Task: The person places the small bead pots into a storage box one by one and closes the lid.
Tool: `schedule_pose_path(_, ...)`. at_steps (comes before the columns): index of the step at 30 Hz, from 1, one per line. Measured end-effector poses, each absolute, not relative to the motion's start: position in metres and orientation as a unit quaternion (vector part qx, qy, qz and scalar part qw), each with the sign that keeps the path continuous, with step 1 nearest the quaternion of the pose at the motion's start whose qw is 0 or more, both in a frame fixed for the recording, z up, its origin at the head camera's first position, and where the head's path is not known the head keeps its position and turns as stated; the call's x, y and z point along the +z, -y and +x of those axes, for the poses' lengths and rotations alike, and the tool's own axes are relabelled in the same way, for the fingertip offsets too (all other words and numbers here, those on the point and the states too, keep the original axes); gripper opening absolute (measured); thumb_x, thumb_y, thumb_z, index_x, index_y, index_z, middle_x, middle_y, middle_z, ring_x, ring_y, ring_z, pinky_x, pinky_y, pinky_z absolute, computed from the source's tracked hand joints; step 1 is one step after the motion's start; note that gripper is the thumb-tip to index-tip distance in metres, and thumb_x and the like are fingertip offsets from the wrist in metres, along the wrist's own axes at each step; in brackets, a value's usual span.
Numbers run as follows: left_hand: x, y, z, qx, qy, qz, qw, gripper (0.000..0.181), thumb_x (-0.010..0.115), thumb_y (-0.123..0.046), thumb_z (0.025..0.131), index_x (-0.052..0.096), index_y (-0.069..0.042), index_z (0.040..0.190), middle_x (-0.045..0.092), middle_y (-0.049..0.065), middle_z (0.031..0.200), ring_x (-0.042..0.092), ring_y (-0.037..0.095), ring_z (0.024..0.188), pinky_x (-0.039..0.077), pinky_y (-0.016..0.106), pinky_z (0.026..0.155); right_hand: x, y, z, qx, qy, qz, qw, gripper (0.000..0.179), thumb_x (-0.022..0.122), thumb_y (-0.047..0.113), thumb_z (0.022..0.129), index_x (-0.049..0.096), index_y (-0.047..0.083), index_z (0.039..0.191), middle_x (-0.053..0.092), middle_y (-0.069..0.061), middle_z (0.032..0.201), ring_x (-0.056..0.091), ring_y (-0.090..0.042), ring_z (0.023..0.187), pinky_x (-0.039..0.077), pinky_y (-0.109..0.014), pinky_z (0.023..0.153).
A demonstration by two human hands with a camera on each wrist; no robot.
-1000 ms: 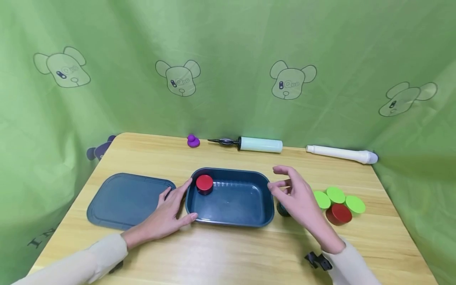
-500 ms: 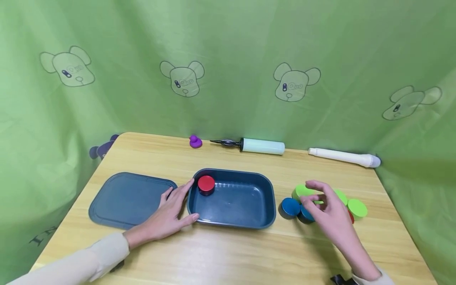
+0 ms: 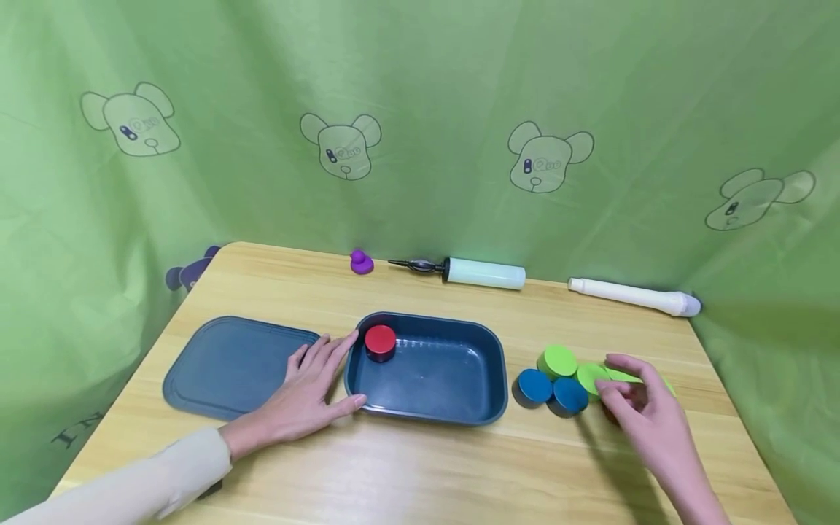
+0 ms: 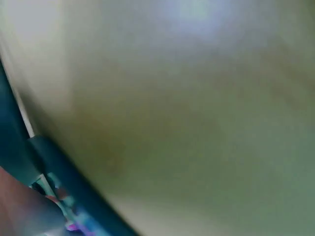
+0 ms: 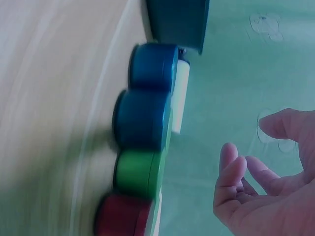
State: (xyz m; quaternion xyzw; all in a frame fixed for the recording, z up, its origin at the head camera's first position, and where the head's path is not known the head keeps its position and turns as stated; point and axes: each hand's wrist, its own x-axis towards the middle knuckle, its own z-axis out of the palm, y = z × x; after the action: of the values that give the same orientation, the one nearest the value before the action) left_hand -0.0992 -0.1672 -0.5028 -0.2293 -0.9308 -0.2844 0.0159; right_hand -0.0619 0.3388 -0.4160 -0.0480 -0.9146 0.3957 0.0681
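Observation:
My left hand (image 3: pixel 305 386) rests at the left end of a dark blue rectangular box (image 3: pixel 433 375), fingers at its rim, thumb at the front corner. One small round red tin (image 3: pixel 380 343) stands in the box's back left corner. To the right of the box, my right hand (image 3: pixel 659 419) hovers over a cluster of round tins, thumb and fingers apart and holding nothing. Nearest below it is a red tin (image 5: pixel 123 215), mostly hidden by the hand in the head view. Two blue tins (image 3: pixel 567 397) and several green tins (image 3: pixel 558 362) stand beside it.
A flat dark blue lid (image 3: pixel 230 368) lies left of the box, partly under my left hand. Along the table's back edge are a purple rubber duck (image 3: pixel 361 262), a hand pump (image 3: pixel 485 273) and a white microphone-shaped stick (image 3: pixel 633 295). Green curtain (image 3: pixel 433 109) surrounds the table (image 3: pixel 407 481).
My right hand has moved right from the box's right rim, past the blue tins, to the tins at the far right. My left hand has stayed at the box.

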Motion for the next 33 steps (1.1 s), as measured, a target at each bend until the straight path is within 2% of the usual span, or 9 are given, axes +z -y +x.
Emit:
schedule_pose_path(5, -0.497, 0.164, -0.098, -0.221, 0.952, -0.211, 0.017, 0.1, 0.057, -0.078, 0.099, 0.015, -0.035, 0.178, 0.044, 0.024, 0.164, 0.03, 0.052, 0.156, 0.02, 0.084, 0.114, -0.417, -0.358, -0.056, 0.404, 0.91, -0.066, 0.068, 0.055, 0.071, 0.033, 0.11, 0.054, 0.007, 0.154, 0.069, 0.012, 0.115, 0.064, 0.003, 0.096, 0.049, -0.014, 0.075)
schedule_pose_path(10, -0.494, 0.159, -0.099, -0.206, 0.956, -0.209, 0.013, 0.099, 0.056, -0.08, 0.099, 0.014, -0.036, 0.177, 0.048, 0.022, 0.16, 0.034, 0.052, 0.154, 0.023, 0.085, 0.113, -0.423, -0.372, -0.049, 0.413, 0.904, -0.075, 0.077, 0.055, 0.071, 0.033, 0.109, 0.054, 0.005, 0.154, 0.065, 0.015, 0.123, 0.065, 0.003, 0.099, 0.049, -0.013, 0.077)
schedule_pose_path(14, -0.492, 0.16, -0.096, -0.198, 0.959, -0.204, 0.02, 0.1, 0.057, -0.08, 0.098, 0.015, -0.037, 0.177, 0.049, 0.024, 0.158, 0.04, 0.049, 0.15, 0.026, 0.084, 0.111, -0.433, -0.38, -0.046, 0.408, 0.906, -0.078, 0.083, 0.057, 0.071, 0.03, 0.109, 0.052, 0.001, 0.154, 0.063, 0.011, 0.131, 0.064, 0.006, 0.099, 0.051, -0.012, 0.078)
schedule_pose_path(16, -0.492, 0.162, -0.094, -0.197, 0.959, -0.202, 0.026, 0.099, 0.058, -0.079, 0.098, 0.016, -0.036, 0.177, 0.049, 0.026, 0.156, 0.043, 0.046, 0.147, 0.028, 0.084, 0.11, -0.439, -0.385, -0.044, 0.403, 0.908, -0.081, 0.082, 0.056, 0.072, 0.029, 0.109, 0.052, 0.0, 0.154, 0.064, 0.006, 0.132, 0.063, 0.008, 0.098, 0.051, -0.012, 0.077)
schedule_pose_path(23, -0.492, 0.165, -0.088, -0.204, 0.957, -0.2, 0.039, 0.098, 0.061, -0.076, 0.098, 0.02, -0.035, 0.177, 0.052, 0.025, 0.145, 0.048, 0.037, 0.138, 0.03, 0.083, 0.109, -0.452, -0.397, -0.037, 0.383, 0.916, -0.093, 0.078, 0.058, 0.075, 0.027, 0.107, 0.053, -0.002, 0.152, 0.064, -0.008, 0.125, 0.06, 0.009, 0.094, 0.053, -0.017, 0.071)
schedule_pose_path(28, -0.491, 0.164, -0.088, -0.208, 0.957, -0.199, 0.032, 0.098, 0.061, -0.076, 0.099, 0.019, -0.035, 0.177, 0.051, 0.025, 0.147, 0.047, 0.039, 0.14, 0.028, 0.083, 0.11, -0.458, -0.403, -0.035, 0.37, 0.92, -0.115, 0.067, 0.064, 0.078, 0.031, 0.105, 0.052, -0.003, 0.152, 0.058, -0.017, 0.127, 0.058, 0.006, 0.088, 0.054, -0.022, 0.064)
schedule_pose_path(33, -0.49, 0.163, -0.089, -0.214, 0.956, -0.2, 0.018, 0.098, 0.06, -0.075, 0.1, 0.017, -0.034, 0.177, 0.049, 0.029, 0.154, 0.044, 0.043, 0.146, 0.026, 0.083, 0.112, -0.465, -0.407, -0.037, 0.378, 0.916, -0.12, 0.059, 0.066, 0.08, 0.026, 0.104, 0.049, -0.008, 0.152, 0.058, -0.022, 0.126, 0.058, 0.007, 0.085, 0.056, -0.023, 0.062)
